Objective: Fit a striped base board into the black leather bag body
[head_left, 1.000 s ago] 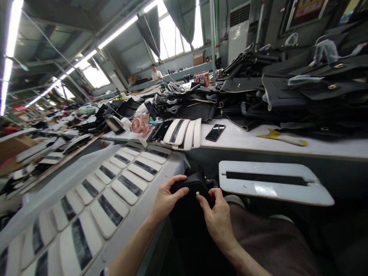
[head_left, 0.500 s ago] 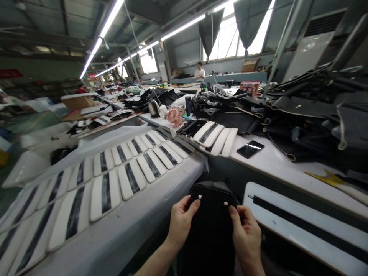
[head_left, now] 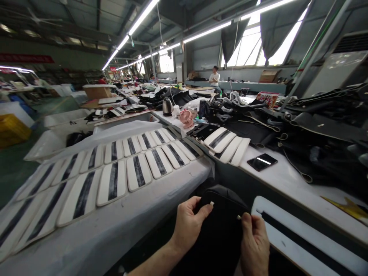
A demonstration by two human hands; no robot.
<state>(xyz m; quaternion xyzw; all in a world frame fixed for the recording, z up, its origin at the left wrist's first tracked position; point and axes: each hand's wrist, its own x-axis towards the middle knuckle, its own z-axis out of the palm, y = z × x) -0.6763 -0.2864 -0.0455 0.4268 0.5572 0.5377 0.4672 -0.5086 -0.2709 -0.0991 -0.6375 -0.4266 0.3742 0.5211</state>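
A black leather-like piece [head_left: 220,230] with a rounded top edge hangs between my hands, its lower part lost in dark shadow. Two small metal studs sit near its top corners, a left stud [head_left: 212,203] and a right stud [head_left: 239,217]. My left hand [head_left: 188,222] is closed on the left edge, thumb lying just below the left stud. On the opposite edge my right hand [head_left: 255,241] pinches the piece, its thumb right beside the other stud. Just right of my right hand lies a white board [head_left: 304,237] with a black slot along it.
White panels with black stripes [head_left: 113,180] lie in rows on the covered table [head_left: 138,214] at left. More panels [head_left: 227,145], a phone [head_left: 262,162], a pink fan [head_left: 186,118] and a kettle [head_left: 167,106] are on the right-hand table. Black leather pieces [head_left: 324,134] pile behind. A person [head_left: 214,78] sits far back.
The view has swung left, so the tables appear shifted right. Both hands still hold the black piece, which now tilts slightly, its right side lower; my right thumb has come closer to the stud.
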